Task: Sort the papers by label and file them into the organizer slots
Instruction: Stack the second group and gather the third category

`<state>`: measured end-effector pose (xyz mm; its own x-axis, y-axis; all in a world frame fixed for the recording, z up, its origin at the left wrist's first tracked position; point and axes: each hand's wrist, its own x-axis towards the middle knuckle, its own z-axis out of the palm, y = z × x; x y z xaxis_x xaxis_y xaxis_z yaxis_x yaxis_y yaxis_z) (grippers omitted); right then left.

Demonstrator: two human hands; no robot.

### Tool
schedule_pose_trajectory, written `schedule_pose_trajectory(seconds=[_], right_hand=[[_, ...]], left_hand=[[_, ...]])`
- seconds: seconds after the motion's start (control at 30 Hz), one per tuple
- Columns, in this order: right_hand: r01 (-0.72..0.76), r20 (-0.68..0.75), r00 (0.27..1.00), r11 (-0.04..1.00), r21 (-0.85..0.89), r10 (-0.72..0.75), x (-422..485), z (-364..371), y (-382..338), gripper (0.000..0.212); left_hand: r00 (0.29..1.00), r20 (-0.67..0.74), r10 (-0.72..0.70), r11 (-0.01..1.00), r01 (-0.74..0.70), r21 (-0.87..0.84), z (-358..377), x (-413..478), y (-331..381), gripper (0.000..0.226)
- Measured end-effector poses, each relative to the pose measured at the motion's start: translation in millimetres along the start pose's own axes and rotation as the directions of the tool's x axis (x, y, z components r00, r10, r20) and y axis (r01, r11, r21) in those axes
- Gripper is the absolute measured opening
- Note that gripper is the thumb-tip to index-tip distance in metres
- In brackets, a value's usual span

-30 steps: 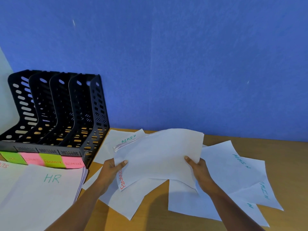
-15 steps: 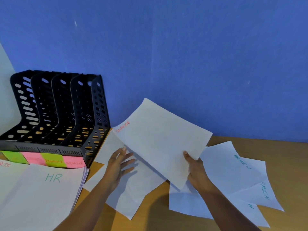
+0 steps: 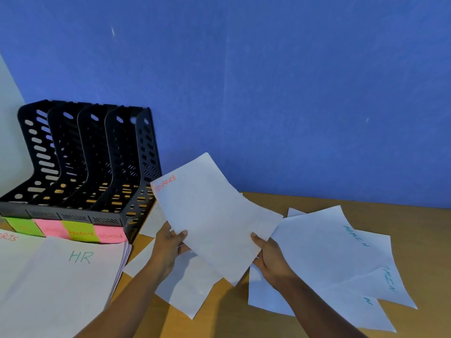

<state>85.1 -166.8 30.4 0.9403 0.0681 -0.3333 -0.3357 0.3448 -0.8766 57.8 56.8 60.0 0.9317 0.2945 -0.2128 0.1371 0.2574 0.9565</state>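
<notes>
I hold a white sheet marked FINANCE in red (image 3: 210, 215) above the desk, tilted up. My left hand (image 3: 170, 242) grips its lower left edge and my right hand (image 3: 267, 254) grips its lower right edge. The black four-slot organizer (image 3: 80, 162) stands at the left against the wall, its slots holding no papers. Sticky labels (image 3: 80, 231) in green and pink line its front; FINANCE and ADMIN are readable. Loose sheets marked ADMIN (image 3: 341, 252) lie to the right. More blank-faced sheets (image 3: 190, 289) lie under my hands.
A stack topped by a sheet marked HR (image 3: 61, 281) lies in front of the organizer at the lower left. Another sheet with red lettering (image 3: 9, 240) lies beside it at the left edge. The blue wall (image 3: 268, 93) backs the wooden desk (image 3: 419, 220).
The FINANCE sheet was turned over and lifted by my right hand. My left hand, flat on the papers half a second ago, now grips the sheet's left edge.
</notes>
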Motion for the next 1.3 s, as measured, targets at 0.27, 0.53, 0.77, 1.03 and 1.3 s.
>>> schedule_pose_trajectory(seconds=[0.27, 0.53, 0.77, 1.03, 1.3], right_hand=[[-0.064, 0.038, 0.997, 0.997, -0.044, 0.065, -3, -4, 3, 0.043], [-0.182, 0.275, 0.917, 0.917, -0.355, 0.288, -34, 16, 14, 0.023], [-0.088, 0.274, 0.888, 0.720, -0.688, 0.369, -61, 48, 48, 0.036], [-0.039, 0.258, 0.880, 0.601, -0.799, 0.399, -75, 65, 78, 0.019], [-0.032, 0.232, 0.888, 0.558, -0.830, 0.396, -84, 66, 84, 0.021]], left_hand=[[0.996, -0.005, -0.085, 0.965, 0.084, 0.248, -58, 6, 18, 0.042], [0.936, -0.034, -0.349, 0.824, 0.325, 0.464, -129, -11, 30, 0.030], [0.913, -0.210, -0.351, 0.696, 0.404, 0.593, -160, -30, 11, 0.029], [0.948, -0.315, -0.047, 0.498, 0.296, 0.815, -165, -30, -12, 0.043], [0.965, -0.255, 0.067, 0.294, 0.225, 0.929, -149, -35, -20, 0.058]])
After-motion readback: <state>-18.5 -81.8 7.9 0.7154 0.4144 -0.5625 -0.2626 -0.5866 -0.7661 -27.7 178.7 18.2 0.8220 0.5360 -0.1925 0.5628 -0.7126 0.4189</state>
